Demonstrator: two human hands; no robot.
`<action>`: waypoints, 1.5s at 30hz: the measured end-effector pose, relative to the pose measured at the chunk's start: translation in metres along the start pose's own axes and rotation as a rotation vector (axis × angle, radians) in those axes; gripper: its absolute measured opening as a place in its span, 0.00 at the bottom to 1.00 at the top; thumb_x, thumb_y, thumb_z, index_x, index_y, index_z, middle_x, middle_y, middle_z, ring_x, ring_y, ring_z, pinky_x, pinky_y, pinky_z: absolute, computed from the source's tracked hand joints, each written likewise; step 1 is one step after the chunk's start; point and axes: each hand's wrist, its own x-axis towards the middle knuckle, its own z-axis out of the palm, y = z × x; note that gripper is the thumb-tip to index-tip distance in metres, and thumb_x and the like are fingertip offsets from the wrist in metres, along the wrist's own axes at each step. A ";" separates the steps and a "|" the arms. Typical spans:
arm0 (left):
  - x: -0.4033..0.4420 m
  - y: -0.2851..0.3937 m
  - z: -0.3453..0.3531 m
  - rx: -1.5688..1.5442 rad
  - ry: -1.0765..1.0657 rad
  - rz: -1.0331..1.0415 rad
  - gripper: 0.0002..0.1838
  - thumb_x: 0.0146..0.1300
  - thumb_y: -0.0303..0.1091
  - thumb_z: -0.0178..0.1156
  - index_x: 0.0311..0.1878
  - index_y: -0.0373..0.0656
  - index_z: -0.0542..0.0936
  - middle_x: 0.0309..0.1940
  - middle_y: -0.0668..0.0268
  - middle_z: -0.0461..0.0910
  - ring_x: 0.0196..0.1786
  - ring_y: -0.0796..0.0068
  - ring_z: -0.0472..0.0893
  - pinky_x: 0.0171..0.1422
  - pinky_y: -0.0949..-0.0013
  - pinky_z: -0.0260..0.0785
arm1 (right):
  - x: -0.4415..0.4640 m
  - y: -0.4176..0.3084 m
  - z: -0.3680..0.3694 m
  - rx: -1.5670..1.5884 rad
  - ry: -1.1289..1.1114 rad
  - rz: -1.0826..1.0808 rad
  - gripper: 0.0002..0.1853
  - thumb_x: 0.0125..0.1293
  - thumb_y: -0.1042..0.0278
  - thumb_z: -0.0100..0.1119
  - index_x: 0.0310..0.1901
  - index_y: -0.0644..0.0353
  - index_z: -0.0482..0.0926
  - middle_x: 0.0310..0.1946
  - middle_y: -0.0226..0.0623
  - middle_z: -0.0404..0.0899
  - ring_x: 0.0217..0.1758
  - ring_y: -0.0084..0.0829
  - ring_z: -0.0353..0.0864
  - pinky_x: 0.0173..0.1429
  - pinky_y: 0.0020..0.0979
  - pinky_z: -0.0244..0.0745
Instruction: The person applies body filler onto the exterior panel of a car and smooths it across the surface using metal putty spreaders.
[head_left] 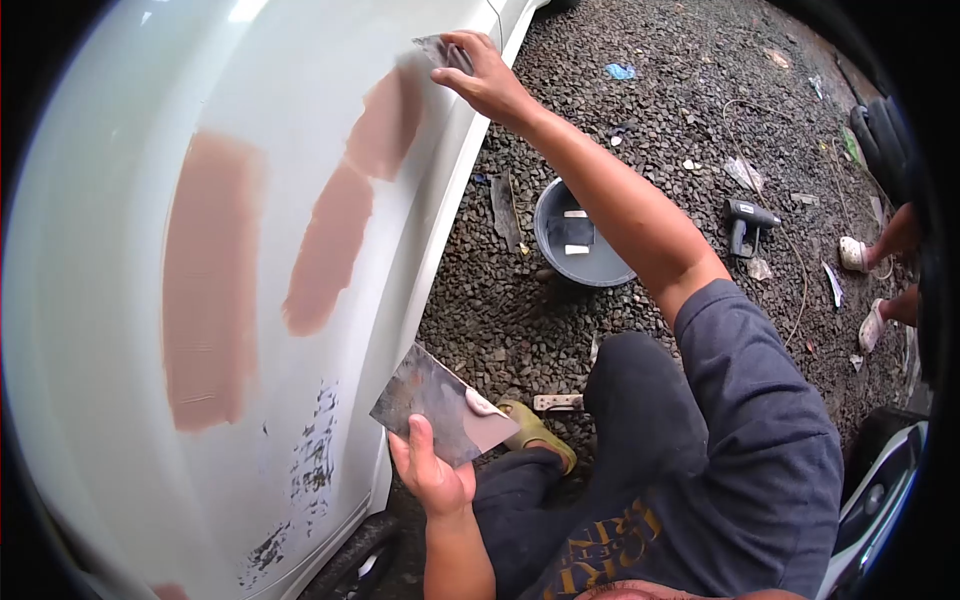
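My right hand point(488, 82) is closed on a thin dark putty spreader point(440, 50), its edge against the white car panel point(290, 90) just above a pinkish-brown putty patch point(385, 125). My left hand point(435, 472) grips a flat grey mixing plate point(425, 400), thumb on top, fingers mostly hidden underneath. Pink putty point(488, 425) covers one corner of that plate, with a paler dab at its edge. Another putty strip point(325, 255) adjoins the first patch. Farther left on the panel is a large rectangular patch point(210, 290).
A basin of water point(590, 268) with a dark sheet and white pieces stands on the gravel point(620, 120). A heat gun point(745, 225) with a cord lies right of it. A bystander's shod feet point(870, 325) are at far right. A tyre point(365, 560) is below.
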 end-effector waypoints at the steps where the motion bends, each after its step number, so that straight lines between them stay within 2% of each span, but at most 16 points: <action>1: 0.000 0.000 -0.002 0.011 0.007 0.006 0.27 0.82 0.40 0.54 0.77 0.38 0.65 0.64 0.57 0.77 0.64 0.63 0.79 0.70 0.55 0.71 | 0.009 0.009 0.005 -0.027 0.017 -0.044 0.37 0.69 0.43 0.67 0.70 0.63 0.74 0.69 0.52 0.72 0.76 0.49 0.70 0.80 0.43 0.64; 4: -0.004 0.000 -0.008 0.028 0.061 -0.012 0.27 0.82 0.40 0.55 0.76 0.39 0.65 0.63 0.58 0.77 0.63 0.63 0.79 0.69 0.56 0.72 | 0.029 0.026 0.010 -0.025 0.030 -0.108 0.33 0.70 0.46 0.65 0.69 0.60 0.76 0.70 0.48 0.73 0.76 0.50 0.69 0.81 0.45 0.62; 6: -0.007 0.002 -0.014 0.027 0.070 -0.028 0.27 0.81 0.40 0.55 0.76 0.39 0.66 0.63 0.59 0.78 0.62 0.63 0.80 0.68 0.56 0.72 | 0.036 0.037 0.017 -0.028 -0.025 -0.050 0.35 0.71 0.56 0.68 0.75 0.59 0.67 0.68 0.52 0.74 0.71 0.47 0.75 0.75 0.48 0.73; 7: -0.008 0.002 -0.017 0.028 0.068 -0.029 0.27 0.81 0.41 0.56 0.76 0.39 0.66 0.62 0.59 0.78 0.62 0.64 0.80 0.68 0.56 0.72 | 0.033 0.042 0.019 -0.038 -0.062 -0.046 0.42 0.69 0.51 0.71 0.79 0.56 0.62 0.69 0.54 0.74 0.72 0.49 0.75 0.78 0.49 0.71; 10: -0.008 0.002 -0.026 0.028 0.072 -0.028 0.26 0.81 0.41 0.56 0.75 0.39 0.67 0.62 0.59 0.79 0.61 0.64 0.80 0.67 0.57 0.73 | -0.009 0.039 0.026 -0.127 -0.020 -0.241 0.32 0.69 0.48 0.65 0.70 0.57 0.75 0.72 0.46 0.72 0.77 0.50 0.69 0.82 0.46 0.61; 19: -0.004 0.002 -0.024 0.025 0.045 -0.062 0.27 0.80 0.40 0.58 0.75 0.37 0.67 0.61 0.57 0.79 0.60 0.64 0.81 0.67 0.57 0.73 | -0.090 0.020 0.047 -0.175 -0.134 -0.281 0.34 0.62 0.57 0.68 0.70 0.55 0.75 0.71 0.42 0.72 0.78 0.49 0.64 0.83 0.49 0.61; 28: 0.010 -0.009 0.000 -0.033 -0.008 -0.060 0.26 0.82 0.43 0.55 0.74 0.37 0.68 0.63 0.58 0.78 0.63 0.64 0.79 0.70 0.56 0.71 | -0.112 0.001 0.012 -0.426 -0.350 -0.301 0.32 0.62 0.55 0.67 0.67 0.55 0.77 0.68 0.39 0.76 0.76 0.46 0.69 0.77 0.55 0.64; 32: 0.023 -0.016 0.005 -0.077 -0.081 -0.038 0.27 0.83 0.42 0.55 0.76 0.39 0.66 0.67 0.59 0.77 0.68 0.64 0.78 0.74 0.55 0.69 | -0.183 -0.033 -0.030 0.150 -0.262 0.079 0.30 0.67 0.53 0.67 0.66 0.58 0.75 0.66 0.43 0.75 0.72 0.46 0.72 0.74 0.50 0.67; 33: 0.024 -0.019 0.008 -0.047 -0.062 -0.034 0.27 0.83 0.41 0.55 0.77 0.40 0.65 0.68 0.59 0.76 0.69 0.64 0.77 0.76 0.55 0.68 | -0.211 -0.058 -0.044 0.653 -0.250 0.602 0.32 0.69 0.52 0.64 0.71 0.58 0.72 0.69 0.41 0.74 0.75 0.42 0.70 0.77 0.53 0.66; 35: 0.031 -0.023 0.017 -0.040 -0.044 -0.038 0.26 0.83 0.38 0.55 0.78 0.43 0.64 0.70 0.59 0.75 0.71 0.64 0.76 0.78 0.54 0.68 | -0.254 -0.086 -0.078 1.240 -0.020 1.032 0.37 0.72 0.46 0.59 0.77 0.55 0.67 0.75 0.43 0.70 0.76 0.44 0.70 0.75 0.60 0.67; 36: 0.035 -0.026 0.021 -0.038 -0.039 -0.029 0.27 0.83 0.39 0.55 0.78 0.42 0.64 0.70 0.59 0.75 0.71 0.64 0.76 0.78 0.54 0.68 | -0.272 -0.086 -0.090 1.496 0.057 1.121 0.39 0.74 0.41 0.54 0.80 0.53 0.63 0.78 0.44 0.67 0.78 0.47 0.69 0.74 0.66 0.67; 38: 0.044 -0.034 0.030 -0.031 -0.017 -0.020 0.27 0.83 0.39 0.55 0.78 0.42 0.64 0.71 0.59 0.75 0.71 0.63 0.76 0.77 0.54 0.69 | -0.274 -0.115 -0.115 1.624 0.205 1.188 0.35 0.76 0.50 0.55 0.79 0.54 0.62 0.76 0.43 0.69 0.77 0.48 0.70 0.73 0.63 0.71; 40: 0.049 -0.040 0.038 -0.054 0.005 -0.070 0.27 0.83 0.41 0.54 0.78 0.40 0.64 0.70 0.60 0.75 0.70 0.64 0.77 0.76 0.55 0.70 | -0.273 -0.119 -0.122 1.115 0.048 1.044 0.30 0.78 0.60 0.52 0.78 0.56 0.64 0.75 0.44 0.69 0.76 0.48 0.72 0.73 0.56 0.73; 41: 0.050 -0.042 0.042 -0.075 -0.003 -0.070 0.26 0.83 0.40 0.54 0.77 0.40 0.65 0.70 0.59 0.75 0.70 0.63 0.77 0.76 0.54 0.71 | -0.269 -0.120 -0.127 0.981 -0.042 0.906 0.27 0.76 0.75 0.53 0.75 0.57 0.67 0.73 0.46 0.70 0.74 0.46 0.73 0.74 0.48 0.73; 44: 0.047 -0.044 0.062 -0.170 0.009 -0.114 0.25 0.83 0.39 0.54 0.75 0.38 0.66 0.67 0.56 0.77 0.68 0.61 0.79 0.72 0.54 0.74 | -0.233 -0.170 -0.136 0.430 -0.397 0.084 0.30 0.69 0.87 0.55 0.72 0.58 0.71 0.70 0.48 0.71 0.71 0.47 0.75 0.73 0.44 0.73; 45: 0.046 -0.043 0.066 -0.206 0.021 -0.136 0.24 0.83 0.39 0.54 0.74 0.37 0.66 0.65 0.55 0.78 0.67 0.61 0.80 0.70 0.54 0.76 | -0.225 -0.190 -0.137 0.391 -0.436 -0.018 0.34 0.64 0.93 0.57 0.70 0.56 0.73 0.66 0.48 0.72 0.69 0.49 0.76 0.72 0.44 0.73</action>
